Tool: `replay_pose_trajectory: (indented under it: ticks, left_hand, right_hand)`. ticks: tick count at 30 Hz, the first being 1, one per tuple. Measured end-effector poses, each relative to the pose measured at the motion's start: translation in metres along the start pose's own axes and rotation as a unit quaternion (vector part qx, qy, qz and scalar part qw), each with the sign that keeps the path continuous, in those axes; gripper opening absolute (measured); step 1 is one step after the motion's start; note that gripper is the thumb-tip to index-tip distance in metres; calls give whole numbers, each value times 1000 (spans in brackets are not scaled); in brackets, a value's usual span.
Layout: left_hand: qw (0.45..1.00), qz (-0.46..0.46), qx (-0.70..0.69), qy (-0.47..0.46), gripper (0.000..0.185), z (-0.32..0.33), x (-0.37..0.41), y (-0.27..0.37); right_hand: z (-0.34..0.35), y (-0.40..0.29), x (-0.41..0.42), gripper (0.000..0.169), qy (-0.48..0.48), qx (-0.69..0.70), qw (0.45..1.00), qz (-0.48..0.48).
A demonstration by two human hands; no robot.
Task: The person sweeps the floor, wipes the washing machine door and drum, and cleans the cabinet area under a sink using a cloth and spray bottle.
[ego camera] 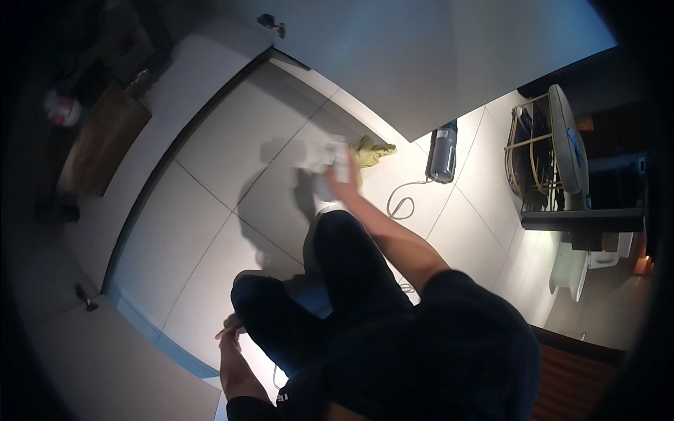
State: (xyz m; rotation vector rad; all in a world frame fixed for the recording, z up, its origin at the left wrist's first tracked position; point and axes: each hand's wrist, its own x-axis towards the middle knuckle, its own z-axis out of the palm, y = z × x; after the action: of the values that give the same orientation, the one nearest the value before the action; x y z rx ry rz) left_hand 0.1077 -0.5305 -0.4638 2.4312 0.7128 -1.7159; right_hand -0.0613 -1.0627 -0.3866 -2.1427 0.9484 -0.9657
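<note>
My right hand (342,181) reaches forward past my right knee and grips a blurred white bottle (337,158), perhaps a spray bottle. A crumpled yellow-green cloth (371,151) lies just beyond that hand. Whether the two touch cannot be told. Beside my left knee, low over the floor, my left hand (230,332) hangs with its fingers apart and nothing visible in it; the knee hides part of it. Light floor tiles (200,231) spread out before me, with my shadow across them.
Cabinet doors (410,63) with metal hinges (271,23) stand open at the top and lower left. A dark grey cylindrical appliance (444,152) lies right of the cloth, its cord (401,208) looped on the tiles. A cushioned chair (566,139) stands far right. A wooden box (113,137) sits left.
</note>
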Motion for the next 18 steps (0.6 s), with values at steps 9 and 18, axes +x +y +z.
replay_pose_trajectory:
  ticks: [9,18]
  left_hand:
    - [726,648,8,231,14,40,-83,287]
    - [614,713,222,256,26,263,-229,415]
  right_hand:
    - [-179,135,-16,59,359,-163,894,212]
    - [-128,120,-37,106,288,-117,835,453]
